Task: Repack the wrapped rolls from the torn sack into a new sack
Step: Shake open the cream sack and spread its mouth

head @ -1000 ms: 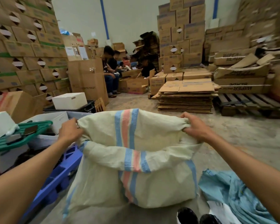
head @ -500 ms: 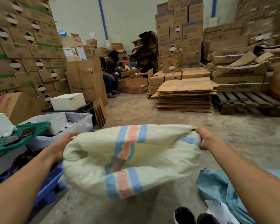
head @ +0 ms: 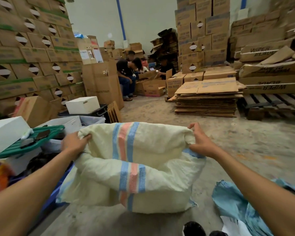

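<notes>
A cream woven sack point(head: 152, 147) with blue and pink stripes hangs in front of me, its mouth held apart. My left hand point(head: 74, 143) grips the sack's left rim, fingers curled over the edge. My right hand point(head: 200, 142) pinches the right rim between thumb and fingers. The sack's bottom sits on the concrete floor. A crumpled light blue sack point(head: 237, 203) lies on the floor at the lower right. No wrapped rolls show in this view.
Bins, a green lid point(head: 31, 142) and white boxes point(head: 83, 104) crowd my left. Stacked cartons point(head: 29, 53) wall both sides; flattened cardboard point(head: 208, 97) and a pallet point(head: 271, 104) lie ahead right. Several people point(head: 128, 72) sit at the back. My shoes point(head: 193, 229) show below.
The sack dropped and bunched half a second ago, then rose again and stands taller with its mouth spread wider. Both hands kept their hold on the rim.
</notes>
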The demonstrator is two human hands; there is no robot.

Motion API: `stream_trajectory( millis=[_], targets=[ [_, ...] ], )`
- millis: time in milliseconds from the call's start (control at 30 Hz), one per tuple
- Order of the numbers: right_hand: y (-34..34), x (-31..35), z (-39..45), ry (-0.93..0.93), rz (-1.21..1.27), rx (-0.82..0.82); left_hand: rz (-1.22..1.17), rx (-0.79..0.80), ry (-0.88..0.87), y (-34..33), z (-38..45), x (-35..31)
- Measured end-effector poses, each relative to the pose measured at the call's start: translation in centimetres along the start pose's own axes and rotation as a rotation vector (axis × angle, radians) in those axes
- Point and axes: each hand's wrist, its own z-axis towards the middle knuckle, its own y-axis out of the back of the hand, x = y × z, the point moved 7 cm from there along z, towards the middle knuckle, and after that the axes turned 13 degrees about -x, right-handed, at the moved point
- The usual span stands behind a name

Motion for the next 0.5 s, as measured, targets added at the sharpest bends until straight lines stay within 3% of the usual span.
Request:
stream_trajectory(
  millis=[100,167,233,367,433,500],
  targets=[
    [0.6,-0.1,-0.4,0.125,-0.268,-0.224,-0.079,-0.027,0.256,-0.7,-1.1,-0.3],
    [1.7,0.0,-1.3,0.172,-0.526,-0.426,-0.346,0.084,0.457,-2.3,-2.1,-0.8],
    [1.7,-0.1,-1.9,0.189,-0.632,-0.528,-0.641,0.158,0.592,-4.8,-2.9,-1.5],
    [-0.2,-1.4,-2.9,0.063,-0.549,-0.485,-0.865,0.002,0.836,-8.2,-5.3,-2.0],
    [-2.1,-1.4,-3.5,0.084,-0.547,-0.465,-0.788,-0.052,0.818,-9.5,-6.1,-2.0],
    [-6.0,-1.3,-3.7,0.166,-0.392,-0.303,-0.703,-0.044,0.756,-11.0,-6.3,-1.9]
  ],
)
